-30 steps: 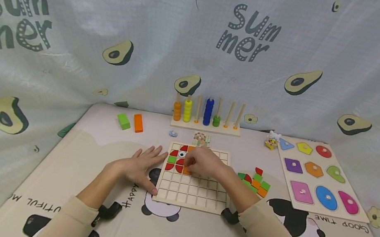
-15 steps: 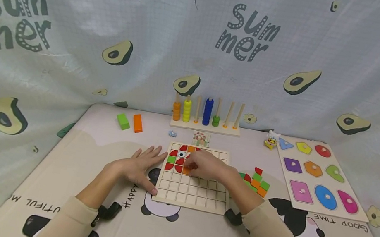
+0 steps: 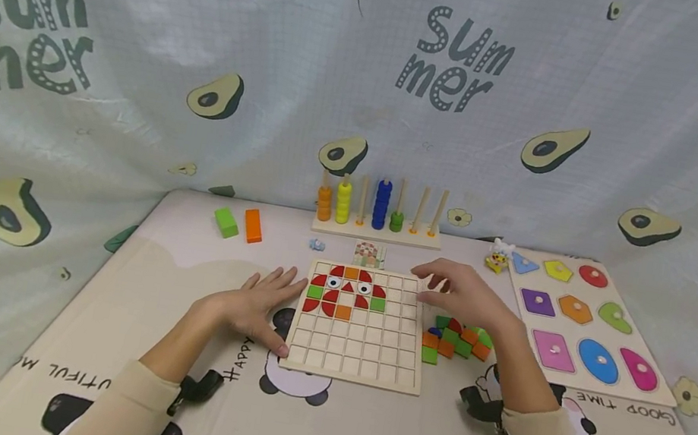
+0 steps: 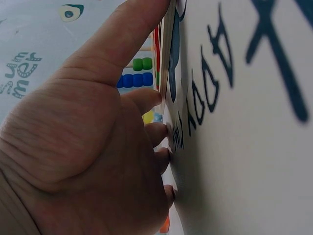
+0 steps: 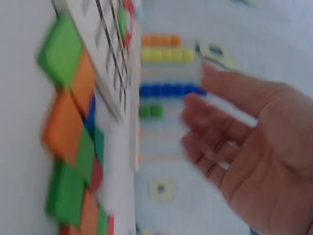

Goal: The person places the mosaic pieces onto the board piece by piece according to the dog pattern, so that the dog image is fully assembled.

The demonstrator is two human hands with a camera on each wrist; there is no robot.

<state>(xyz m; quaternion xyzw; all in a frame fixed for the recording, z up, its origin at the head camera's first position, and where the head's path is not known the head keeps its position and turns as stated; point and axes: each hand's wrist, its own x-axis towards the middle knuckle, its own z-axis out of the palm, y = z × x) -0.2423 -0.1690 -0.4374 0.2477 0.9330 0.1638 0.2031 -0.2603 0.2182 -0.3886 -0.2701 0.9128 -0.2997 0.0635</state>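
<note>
A wooden grid board (image 3: pixel 352 366) lies in the middle of the table, its upper left cells filled with red, green, orange and eye-patterned tiles. One orange tile (image 3: pixel 343 313) sits at the lower end of that pattern. My left hand (image 3: pixel 247 308) rests spread along the board's left edge, thumb near the lower corner; the left wrist view shows its fingertips at the board's side. Above the board's upper right edge hovers my right hand (image 3: pixel 464 294), fingers loosely bent and nothing between them. Beneath it, several loose tiles (image 3: pixel 465 343) in green, orange, red and blue lie beside the board.
Behind the board are a small pattern card (image 3: pixel 370 255), a tiny blue toy (image 3: pixel 317 244) and a peg bead counter (image 3: pixel 377 234). A green block (image 3: pixel 226 222) and an orange block (image 3: pixel 253 226) lie back left. Right are a figurine (image 3: pixel 499 258) and a knobbed shape puzzle (image 3: pixel 594 328).
My right hand has lifted off the tile pattern and moved right, over the loose tiles, uncovering the eyes and the orange tile. My left hand has stayed at the board's edge.
</note>
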